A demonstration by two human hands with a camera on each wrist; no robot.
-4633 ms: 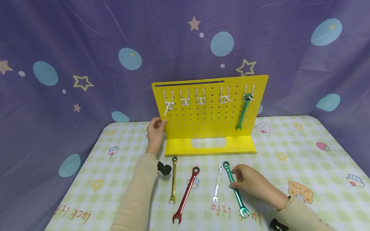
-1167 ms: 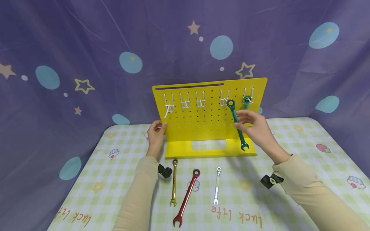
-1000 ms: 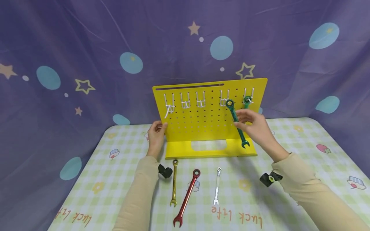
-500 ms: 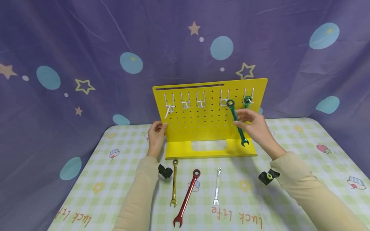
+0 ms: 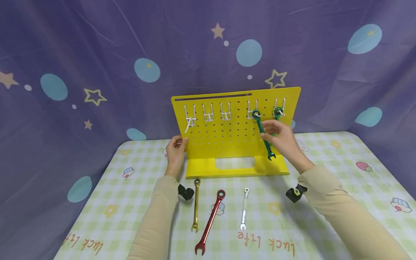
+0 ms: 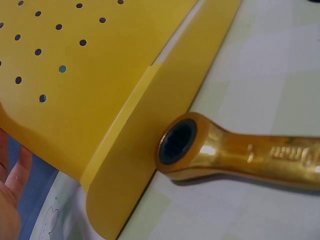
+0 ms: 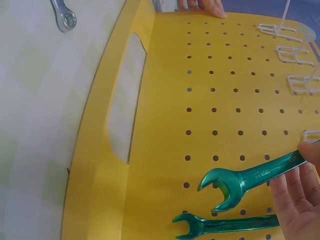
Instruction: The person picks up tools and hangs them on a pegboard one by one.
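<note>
My right hand (image 5: 280,139) pinches a teal-green combination wrench (image 5: 264,139) between thumb and fingers, its open end pointing down. The wrench's ring end lies at the second white hook (image 5: 252,108) from the right, and a white prong shows at the ring. Just right of it another green wrench (image 5: 278,112) hangs on the rightmost hook, partly hidden by my right hand. In the right wrist view both open ends show, the held wrench (image 7: 250,180) above the hanging one (image 7: 225,225). My left hand (image 5: 176,153) grips the left edge of the yellow pegboard (image 5: 221,139).
On the checked tablecloth (image 5: 146,216) before the board lie a gold wrench (image 5: 196,206), a red wrench (image 5: 210,222) and a small silver wrench (image 5: 245,209). Three more white hooks (image 5: 208,113) stand on the board's left part. A purple curtain (image 5: 182,36) hangs behind.
My right hand has lifted the teal-green wrench from the table to the board. Over the last half second it moved slightly left and up onto the hook. My left hand stays at the edge.
</note>
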